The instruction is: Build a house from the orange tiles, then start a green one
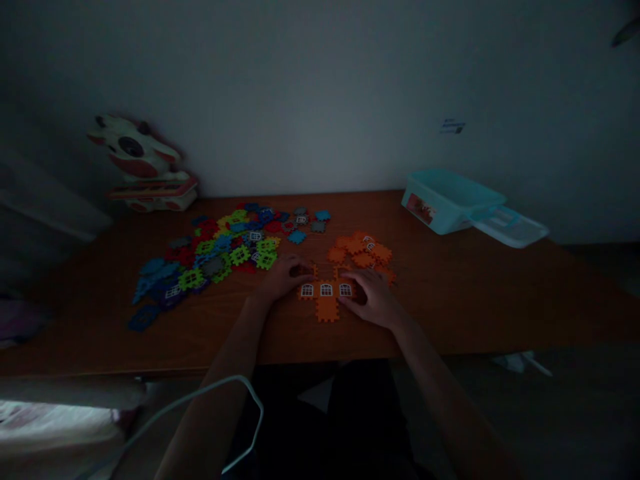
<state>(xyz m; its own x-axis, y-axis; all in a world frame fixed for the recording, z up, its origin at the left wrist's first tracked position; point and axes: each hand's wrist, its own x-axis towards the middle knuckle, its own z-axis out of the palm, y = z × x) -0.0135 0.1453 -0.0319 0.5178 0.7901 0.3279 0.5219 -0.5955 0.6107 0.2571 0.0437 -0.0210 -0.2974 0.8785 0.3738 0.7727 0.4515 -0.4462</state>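
Several orange interlocking tiles (327, 310) are joined flat on the table, a row of three with white arched window inserts and a plain one below the middle. At the upper left corner of this assembly, an orange frame-like tile (315, 271) is pinched between the thumb and forefinger of my left hand (283, 279). My right hand (374, 297) is curled around the right side, its fingers on another orange frame-like tile (339, 272) at the upper right and its thumb beside the right window tile. The fingers partly cover both upper tiles.
Behind my right hand lies a pile of loose orange tiles (357, 250). A spread of multicoloured tiles (220, 250) covers the left. Farther back stand a turquoise bin (445, 200) with its lid (510, 227) and a cow-shaped toy keyboard (150, 167). A pale cable (200, 390) crosses my left forearm.
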